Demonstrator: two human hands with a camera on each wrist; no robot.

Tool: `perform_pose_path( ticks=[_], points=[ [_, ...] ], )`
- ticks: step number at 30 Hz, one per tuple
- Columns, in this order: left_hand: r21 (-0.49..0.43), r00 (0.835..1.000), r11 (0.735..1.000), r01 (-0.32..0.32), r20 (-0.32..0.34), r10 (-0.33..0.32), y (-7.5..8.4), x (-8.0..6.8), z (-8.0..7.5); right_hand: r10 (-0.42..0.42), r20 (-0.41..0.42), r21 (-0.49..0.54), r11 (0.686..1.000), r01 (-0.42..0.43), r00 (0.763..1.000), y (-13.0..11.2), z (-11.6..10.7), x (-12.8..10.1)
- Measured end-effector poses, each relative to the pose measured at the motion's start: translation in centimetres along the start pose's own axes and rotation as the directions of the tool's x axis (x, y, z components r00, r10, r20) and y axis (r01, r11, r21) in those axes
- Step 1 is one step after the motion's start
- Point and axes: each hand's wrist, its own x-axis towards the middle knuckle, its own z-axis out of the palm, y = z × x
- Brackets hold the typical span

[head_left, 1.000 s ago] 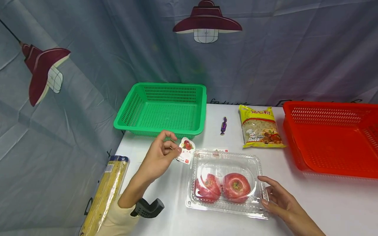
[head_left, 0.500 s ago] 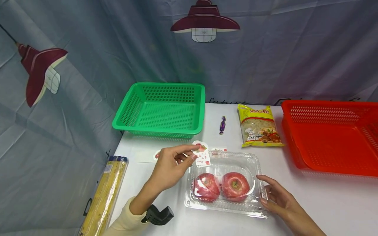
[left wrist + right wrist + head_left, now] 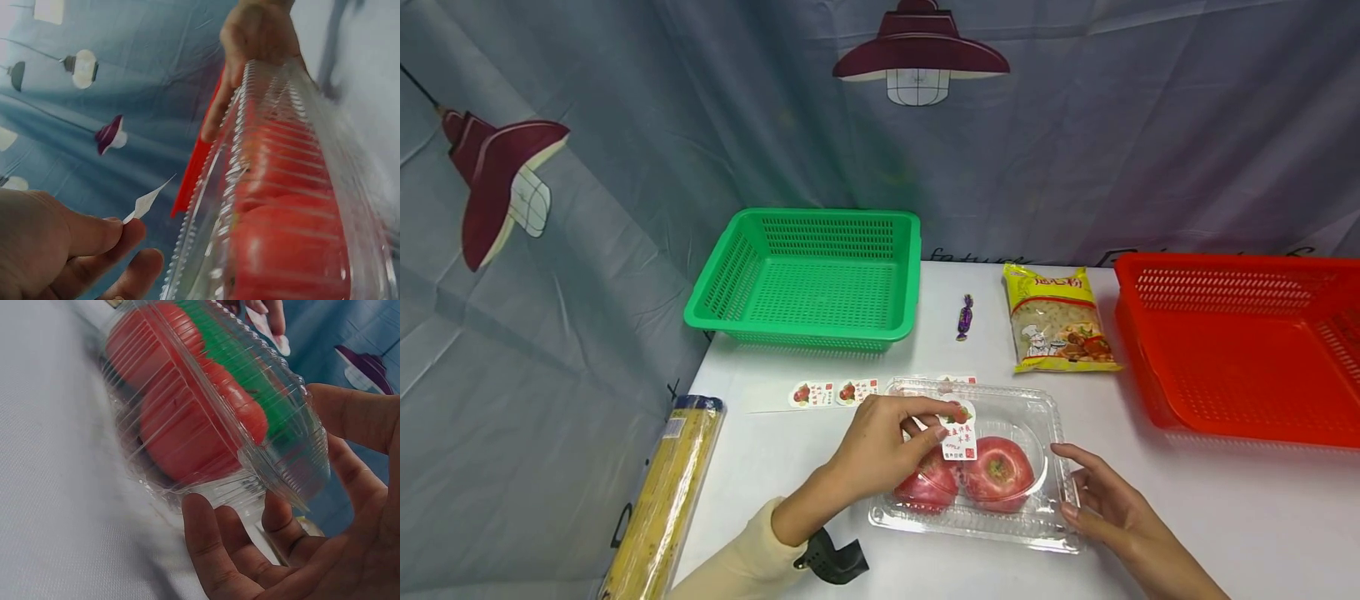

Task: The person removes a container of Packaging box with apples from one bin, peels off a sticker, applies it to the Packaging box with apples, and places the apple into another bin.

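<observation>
1. Grey-blue curtain (image 3: pixel 737 125) behind, white table (image 3: pixel 1247 517) under everything.
2. Left hand (image 3: pixel 883 437) pinches a sticker (image 3: pixel 958 440) at its edge, thumb and finger. Sticker hangs above the box (image 3: pixel 977 537); looks clear of the lid in the left wrist view.
3. Right hand (image 3: pixel 1112 517) grips the box's right end, fingers curled round its edge. Box sits between the hands, two apples (image 3: pixel 998 473) inside.
4. Sticker, my read: near weightless, floppy, probably tacky-backed. Hold by one edge only; a fold could glue to itself.
5. Box, my read: thin slick shell, gives under a squeeze; apples carry the weight and could roll. Hold by the ribbed rim or ends, support from below if lifting.
6. Beyond left hand: sticker strip (image 3: pixel 812 394), then green basket (image 3: pixel 790 332).
7. Beyond right hand: yellow bag (image 3: pixel 1062 325); red basket (image 3: pixel 1150 392) farther right.
8. Left of left hand: long yellow pack (image 3: pixel 662 500).
</observation>
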Motion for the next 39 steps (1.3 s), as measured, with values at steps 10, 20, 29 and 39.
perform_pose_path(
  ticks=[10, 20, 29, 39],
  points=[
    [0.069, 0.998, 0.998, -0.01, 0.059, 0.006, 0.0, 0.8, 1.6, 0.011, 0.003, 0.019, 1.0, -0.011, 1.0, 0.2, 0.0, 0.2],
    [0.226, 0.996, 0.972, -0.064, 0.08, 0.047, 0.4, 1.1, 2.2, 0.064, 0.011, 0.021, 0.998, -0.064, 0.998, 0.2, -0.1, 0.4],
    [0.377, 0.993, 0.921, -0.1, 0.096, 0.069, 0.5, 1.4, 2.6, 0.08, 0.004, -0.003, 0.997, -0.08, 0.997, 0.1, -0.1, 0.4],
    [0.434, 0.993, 0.895, -0.102, 0.1, 0.064, 0.7, 1.7, 2.6, 0.04, 0.002, -0.017, 0.999, -0.04, 0.999, 0.3, -0.1, 0.2]
  ],
)
